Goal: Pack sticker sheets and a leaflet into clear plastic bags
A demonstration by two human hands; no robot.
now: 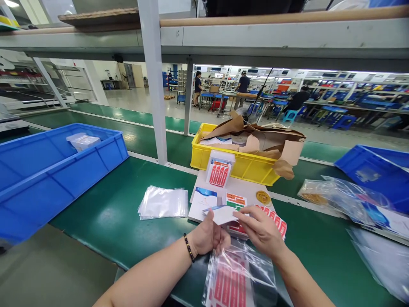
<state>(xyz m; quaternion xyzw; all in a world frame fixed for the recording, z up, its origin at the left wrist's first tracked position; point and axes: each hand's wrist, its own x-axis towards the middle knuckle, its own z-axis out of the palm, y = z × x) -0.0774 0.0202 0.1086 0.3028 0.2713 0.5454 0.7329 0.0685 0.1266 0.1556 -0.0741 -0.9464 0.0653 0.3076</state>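
white paper leaflet with a blue-printed edge point(224, 215) is held up between both hands, above the green worktop point(111, 209). left hand point(207, 236), black beaded bracelet point(189, 248) at wrist: grip closed, thumb on the leaflet's left side, fingers curled under. right hand point(263, 232): grip pinched, thumb and fingertips on the leaflet's right edge. clear plastic bag point(233, 277) with red-printed sheets inside hangs just below the left fingers; can't tell if they pinch it too. beyond the hands: white stack with blue-topped cover point(204, 200), orange-and-green label sheet point(236, 198), red label sheets point(277, 219). clear plastic box with red labels point(220, 170) stands upright before a yellow plastic crate point(252, 171) holding torn brown paper point(228, 128). pile of flat clear bags point(164, 202) left of the stack. blue plastic bin point(96, 157) further left.
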